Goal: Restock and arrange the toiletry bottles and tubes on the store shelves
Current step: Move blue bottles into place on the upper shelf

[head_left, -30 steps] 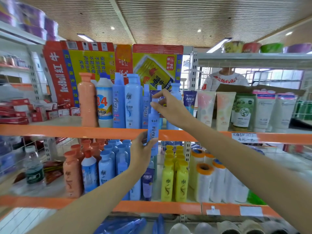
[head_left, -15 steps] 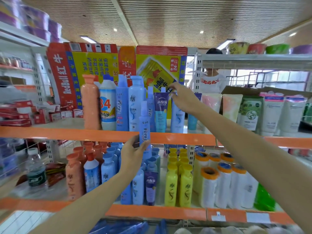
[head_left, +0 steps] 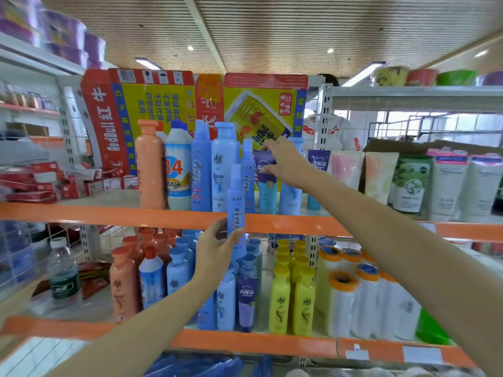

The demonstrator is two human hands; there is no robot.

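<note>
My left hand (head_left: 217, 246) grips a slim blue spray bottle (head_left: 235, 205) upright in front of the upper orange shelf edge (head_left: 288, 223). My right hand (head_left: 285, 164) reaches onto the upper shelf and pinches the top of a dark blue and teal tube (head_left: 266, 186) standing among tall blue bottles (head_left: 224, 164). An orange bottle (head_left: 150, 164) and a white "84" bottle (head_left: 178, 170) stand at the left of that row. More tubes (head_left: 347, 170) stand to the right.
The lower shelf holds orange bottles (head_left: 123, 284), blue bottles (head_left: 178, 276), a purple tube (head_left: 246, 303), yellow bottles (head_left: 279, 300) and white rolls (head_left: 341, 303). A RedBull carton (head_left: 152, 102) stands behind the top row. A person in white (head_left: 330, 129) stands beyond the shelves.
My left hand has moved the spray bottle left and lower, away from my right hand. My right hand let go of it, reached back onto the upper shelf and took the tube's top.
</note>
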